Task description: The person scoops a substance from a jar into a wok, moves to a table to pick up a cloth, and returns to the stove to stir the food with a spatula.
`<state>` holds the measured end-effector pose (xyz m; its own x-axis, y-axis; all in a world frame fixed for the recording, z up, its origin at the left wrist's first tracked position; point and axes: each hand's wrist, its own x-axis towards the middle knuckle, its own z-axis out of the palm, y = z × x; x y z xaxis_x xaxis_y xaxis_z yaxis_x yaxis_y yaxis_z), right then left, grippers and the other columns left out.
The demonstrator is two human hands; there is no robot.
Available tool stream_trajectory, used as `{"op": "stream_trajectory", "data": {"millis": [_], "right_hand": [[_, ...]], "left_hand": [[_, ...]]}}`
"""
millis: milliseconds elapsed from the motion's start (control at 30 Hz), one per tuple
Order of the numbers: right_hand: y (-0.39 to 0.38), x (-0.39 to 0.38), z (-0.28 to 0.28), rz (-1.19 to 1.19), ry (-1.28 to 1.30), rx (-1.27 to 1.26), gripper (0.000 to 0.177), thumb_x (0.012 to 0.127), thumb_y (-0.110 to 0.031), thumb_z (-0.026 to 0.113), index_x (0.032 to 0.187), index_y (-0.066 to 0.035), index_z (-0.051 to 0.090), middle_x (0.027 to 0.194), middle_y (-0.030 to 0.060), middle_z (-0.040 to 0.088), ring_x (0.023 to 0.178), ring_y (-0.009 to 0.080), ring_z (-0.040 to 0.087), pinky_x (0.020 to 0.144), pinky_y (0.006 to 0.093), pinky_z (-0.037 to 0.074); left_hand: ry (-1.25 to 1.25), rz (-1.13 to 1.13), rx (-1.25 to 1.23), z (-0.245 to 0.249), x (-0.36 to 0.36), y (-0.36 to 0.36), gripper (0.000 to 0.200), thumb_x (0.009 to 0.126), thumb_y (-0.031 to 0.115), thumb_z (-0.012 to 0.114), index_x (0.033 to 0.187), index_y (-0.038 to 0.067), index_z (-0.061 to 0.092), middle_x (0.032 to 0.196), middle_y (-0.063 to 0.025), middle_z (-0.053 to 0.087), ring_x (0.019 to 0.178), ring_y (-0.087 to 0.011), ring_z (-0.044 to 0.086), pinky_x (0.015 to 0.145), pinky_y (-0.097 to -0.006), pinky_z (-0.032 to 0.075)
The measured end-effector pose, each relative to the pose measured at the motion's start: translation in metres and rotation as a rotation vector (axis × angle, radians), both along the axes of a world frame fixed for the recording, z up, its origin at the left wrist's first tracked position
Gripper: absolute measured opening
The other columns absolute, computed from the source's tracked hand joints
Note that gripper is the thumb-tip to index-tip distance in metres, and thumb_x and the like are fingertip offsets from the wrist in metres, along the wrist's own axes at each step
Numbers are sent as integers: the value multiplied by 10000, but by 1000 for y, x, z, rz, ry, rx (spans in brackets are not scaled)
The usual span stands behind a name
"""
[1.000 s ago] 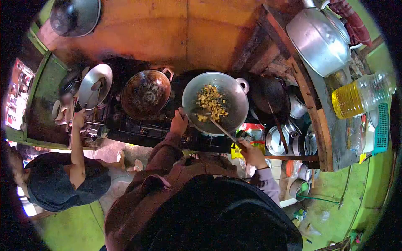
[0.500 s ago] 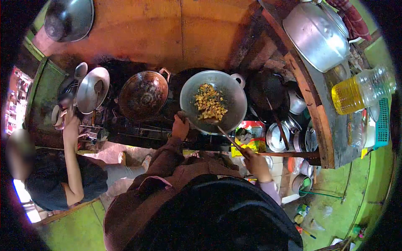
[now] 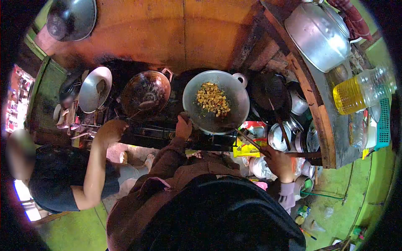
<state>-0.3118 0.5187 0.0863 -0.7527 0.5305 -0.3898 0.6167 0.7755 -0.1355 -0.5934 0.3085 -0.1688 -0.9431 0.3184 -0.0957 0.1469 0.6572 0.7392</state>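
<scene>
Left hand [image 3: 183, 128] gripping wok [image 3: 238, 104] (food [image 3: 212, 99] inside), right hand [image 3: 279, 162] — holding utensil [image 3: 250, 141]

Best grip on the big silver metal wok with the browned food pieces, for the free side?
The loop handle at the far-right rim of the silver wok. I'd come from above and outside: it juts past the rim, away from the food. The left hand is at the near-left rim, roughly opposite, so the two should balance it.
</scene>
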Motion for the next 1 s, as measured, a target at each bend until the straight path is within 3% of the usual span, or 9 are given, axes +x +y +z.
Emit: {"op": "stream_trajectory", "data": {"millis": [133, 233, 333, 467, 633, 700, 800, 867, 1000], "right_hand": [[16, -25, -114, 4, 165, 250, 197, 849, -242, 505, 1028, -231, 584, 665, 155, 614, 595, 339, 614, 493, 448, 472], [19, -54, -118, 66, 361, 168, 342, 811, -154, 521, 1146, -221, 548, 725, 166, 632, 645, 328, 628, 543, 433, 494], [40, -49, -83, -47, 445, -286, 326, 826, -211, 585, 1137, -121, 543, 719, 184, 625, 630, 276, 636, 549, 378, 462], [70, -21, -70, -271, 386, -680, 351, 810, -179, 591, 1134, -56, 537, 1094, 130, 564, 737, 306, 619, 653, 329, 498], [131, -10, -140, 675, 268, 108, 478, 747, -87, 520, 1222, -59, 471, 1197, 136, 498, 927, 306, 573, 799, 340, 476], [118, -42, -164, 183, 261, -228, 436, 753, -93, 507, 1189, -80, 522, 1220, 149, 484, 1019, 298, 534, 822, 351, 462], [105, -73, -204, 242, 382, -188, 361, 792, -172, 531, 1144, -100, 568, 1107, 169, 566, 966, 308, 573, 780, 378, 475], [70, -89, -167, -37, 370, -39, 326, 841, -306, 542, 1119, -144, 589, 887, 171, 633, 825, 338, 616, 683, 422, 489], [73, -68, -114, 39, 382, 205, 333, 839, -430, 540, 1067, -199, 614, 755, 174, 633, 675, 357, 618, 557, 447, 479]], "left_hand": [[-129, -55, 5, 16, -2, -1, 555, 856, 229, 546, 1206, -113, 284, 912, -290, 567, 826, -423, 582, 682, -466, 477], [-116, -39, 47, 11, -4, 0, 529, 853, 208, 549, 1211, -83, 289, 946, -271, 571, 836, -416, 584, 698, -468, 474], [-133, 16, 89, 32, 1, 2, 439, 844, 185, 555, 1153, -39, 337, 980, -232, 577, 872, -401, 582, 732, -468, 462], [-154, 12, 71, 31, 3, 1, 425, 831, 157, 564, 1151, -13, 342, 990, -196, 582, 911, -384, 580, 763, -446, 456], [-145, -29, 190, 26, 0, -3, 439, 814, 157, 575, 1144, -2, 333, 972, -232, 587, 937, -408, 567, 750, -463, 456], [-123, -10, 95, 28, -1, 0, 452, 814, 169, 577, 1145, -7, 325, 962, -245, 586, 923, -415, 569, 735, -472, 459], [-137, -4, -4, 26, -2, 1, 466, 817, 195, 577, 1144, -13, 317, 944, -265, 583, 890, -426, 574, 708, -482, 466], [-168, -10, -14, 27, -5, 0, 467, 820, 207, 576, 1141, -14, 318, 936, -270, 582, 870, -429, 578, 697, -483, 471], [-78, -19, 49, 6, -7, -1, 461, 831, 243, 561, 1137, -9, 325, 928, -273, 581, 847, -435, 577, 689, -490, 469]]}}
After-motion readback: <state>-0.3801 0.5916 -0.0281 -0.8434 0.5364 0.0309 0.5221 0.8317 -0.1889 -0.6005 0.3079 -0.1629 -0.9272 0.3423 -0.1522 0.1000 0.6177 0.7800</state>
